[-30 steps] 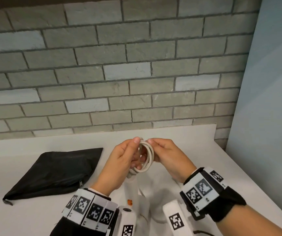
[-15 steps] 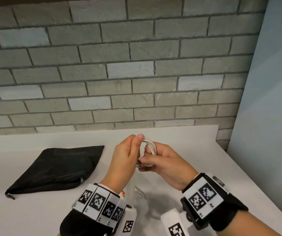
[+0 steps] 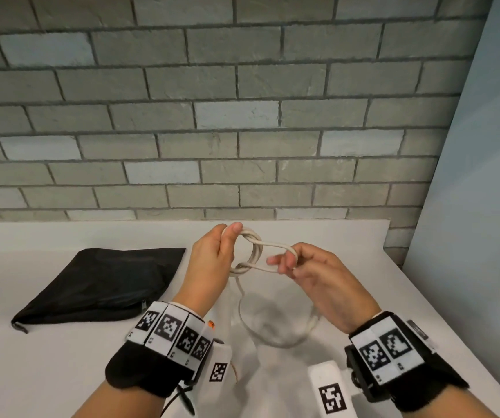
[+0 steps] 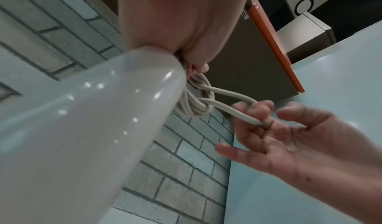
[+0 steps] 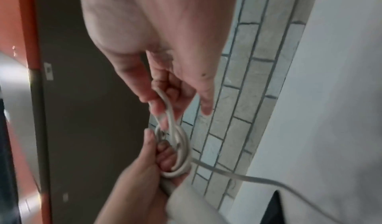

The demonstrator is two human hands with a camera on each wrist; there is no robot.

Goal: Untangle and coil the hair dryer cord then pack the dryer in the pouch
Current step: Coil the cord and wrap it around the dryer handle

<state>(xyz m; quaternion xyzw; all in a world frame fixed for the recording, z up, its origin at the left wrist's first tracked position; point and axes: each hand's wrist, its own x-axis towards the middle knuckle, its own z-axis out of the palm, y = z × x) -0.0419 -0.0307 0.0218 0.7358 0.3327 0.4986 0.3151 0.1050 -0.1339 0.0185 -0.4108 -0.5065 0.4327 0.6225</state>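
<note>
Fingers (image 3: pixel 229 236) of left hand (image 3: pixel 212 260) pinching coiled cord (image 3: pixel 254 251), right hand (image 3: pixel 306 267) fingers hooked through one pulled-out loop — dryer (image 4: pixel 86 129) under left palm.

The right hand (image 3: pixel 312 276) has moved away from the left hand (image 3: pixel 212 260), toward the right of the frame. It has pulled one loop of the cord (image 3: pixel 268 257) out sideways from the coil. Before, both hands were close together on the coil.
</note>
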